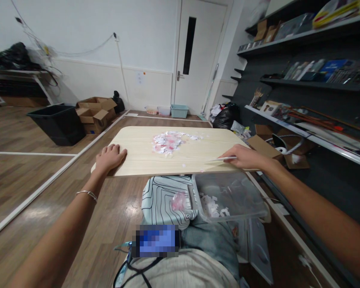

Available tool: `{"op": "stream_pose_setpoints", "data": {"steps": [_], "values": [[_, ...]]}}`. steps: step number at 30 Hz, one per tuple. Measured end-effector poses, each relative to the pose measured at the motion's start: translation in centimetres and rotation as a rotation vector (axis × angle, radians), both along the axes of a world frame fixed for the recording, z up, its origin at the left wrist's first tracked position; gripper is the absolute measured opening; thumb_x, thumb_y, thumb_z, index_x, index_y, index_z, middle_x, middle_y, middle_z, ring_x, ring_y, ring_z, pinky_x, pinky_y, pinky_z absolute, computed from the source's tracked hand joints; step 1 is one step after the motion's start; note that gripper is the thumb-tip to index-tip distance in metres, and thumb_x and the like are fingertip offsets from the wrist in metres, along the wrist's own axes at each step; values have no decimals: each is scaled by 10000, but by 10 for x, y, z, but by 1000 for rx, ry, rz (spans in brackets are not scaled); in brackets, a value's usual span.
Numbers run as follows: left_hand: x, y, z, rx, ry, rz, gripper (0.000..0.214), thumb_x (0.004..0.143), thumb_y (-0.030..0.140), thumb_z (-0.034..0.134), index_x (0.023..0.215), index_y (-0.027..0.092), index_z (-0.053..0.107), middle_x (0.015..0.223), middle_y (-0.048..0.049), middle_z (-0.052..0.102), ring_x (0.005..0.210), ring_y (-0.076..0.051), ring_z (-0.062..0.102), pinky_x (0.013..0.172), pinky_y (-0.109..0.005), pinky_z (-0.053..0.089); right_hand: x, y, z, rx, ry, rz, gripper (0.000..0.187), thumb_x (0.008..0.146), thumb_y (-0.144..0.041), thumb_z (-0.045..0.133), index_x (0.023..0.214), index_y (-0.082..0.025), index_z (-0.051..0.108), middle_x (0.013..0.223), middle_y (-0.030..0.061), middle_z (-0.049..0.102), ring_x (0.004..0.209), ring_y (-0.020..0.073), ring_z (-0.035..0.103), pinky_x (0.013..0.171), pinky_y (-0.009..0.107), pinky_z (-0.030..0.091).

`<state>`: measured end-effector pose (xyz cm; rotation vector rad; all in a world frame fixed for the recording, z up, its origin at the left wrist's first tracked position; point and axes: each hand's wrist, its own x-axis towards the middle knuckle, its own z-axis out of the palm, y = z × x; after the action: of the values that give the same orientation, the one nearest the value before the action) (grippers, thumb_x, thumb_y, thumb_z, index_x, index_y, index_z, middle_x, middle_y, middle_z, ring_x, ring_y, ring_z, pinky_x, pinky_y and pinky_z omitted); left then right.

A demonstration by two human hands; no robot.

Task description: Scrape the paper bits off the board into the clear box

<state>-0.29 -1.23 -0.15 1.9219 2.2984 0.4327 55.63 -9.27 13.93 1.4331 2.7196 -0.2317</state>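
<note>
Pinching a flat white card (219,159), the right hand (240,156) needed it low, the empty, spread left hand (108,158) best steadying the pale wooden board (151,165) under its fingers.

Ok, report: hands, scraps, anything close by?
Left hand on tabletop. Right hand holding thin white card. Paper scraps heaped on tabletop. Translucent tub by near edge.

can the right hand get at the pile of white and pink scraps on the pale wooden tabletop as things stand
Probably yes: the right hand, pinching a thin white card, is at the near right of the tabletop, and nothing tall stands between it and the pile, though the card occupies it.
</note>
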Motion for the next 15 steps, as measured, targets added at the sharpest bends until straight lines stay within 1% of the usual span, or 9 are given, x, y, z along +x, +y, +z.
{"op": "stream_pose_setpoints", "data": {"steps": [3,6,8,11,15], "values": [[-1,-1,0,11,-10,5,712,1137,609,355,1561,199,755,1847,-286,638,1711,-556,542,1333,-774,499,-22,7,0,-38,-36,16,328,817,-158,719,1006,-220,980,795,49,881,789,250,744,790,318,491],[0,-2,1,17,-17,9,702,1138,600,371,1570,203,756,1843,-279,647,1718,-552,539,1334,-772,500,-43,9,-1,-79,-104,4,321,779,-72,669,901,-195,939,767,62,843,763,228,705,765,319,453],[0,-2,1,13,-15,5,712,1139,596,363,1576,192,753,1854,-288,635,1720,-555,539,1333,-780,500,-51,7,0,-90,-138,-1,316,761,-31,640,837,-185,904,749,62,818,743,219,683,752,324,436],[1,-2,2,-4,-8,1,740,1136,601,344,1587,170,742,1877,-301,605,1730,-565,526,1335,-784,499,-54,0,3,-97,-158,-2,290,761,-13,634,792,-182,869,717,54,785,719,211,651,735,329,418],[0,-2,2,-13,-5,6,760,1130,610,345,1602,155,731,1891,-302,588,1743,-567,513,1347,-774,495,-51,-6,6,-102,-144,-19,272,778,1,644,781,-174,852,708,54,777,718,206,642,730,327,409]]}}
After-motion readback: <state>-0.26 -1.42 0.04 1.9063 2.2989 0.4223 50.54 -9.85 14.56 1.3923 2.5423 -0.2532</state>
